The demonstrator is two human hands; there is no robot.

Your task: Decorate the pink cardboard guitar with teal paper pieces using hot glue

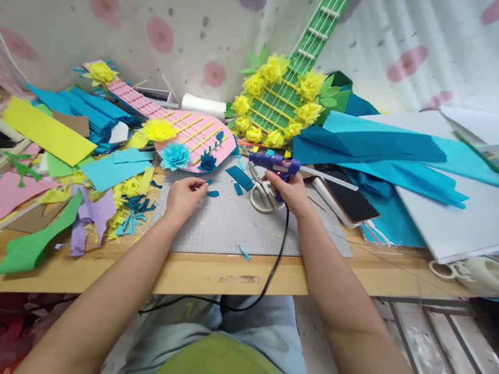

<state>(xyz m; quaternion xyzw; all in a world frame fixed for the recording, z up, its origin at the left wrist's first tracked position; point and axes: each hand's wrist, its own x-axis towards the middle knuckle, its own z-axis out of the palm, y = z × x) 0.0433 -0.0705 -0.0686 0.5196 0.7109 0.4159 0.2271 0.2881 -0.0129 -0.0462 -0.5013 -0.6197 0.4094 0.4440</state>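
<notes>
My right hand (294, 193) is wrapped round the grip of a blue glue gun (275, 164), whose nozzle points left and whose small red light is lit. Beneath it, scissors (263, 196) with pale handles lie on the grey cutting mat (226, 227). My left hand (185, 198) pinches a small dark blue paper petal at its fingertips. Just right of those fingers another blue petal (213, 194) rests on the mat. Behind the left hand lies a pink paper guitar (192, 133) with yellow strips, a yellow flower and blue flowers.
A green paper guitar (289, 94) ringed with yellow flowers leans at the back. Blue paper sheets (374, 145), a phone (347, 194) and a tipped white mug (486, 276) are on the right. Coloured paper scraps (131, 196) crowd the left. The gun's black cord (277, 258) hangs over the table edge.
</notes>
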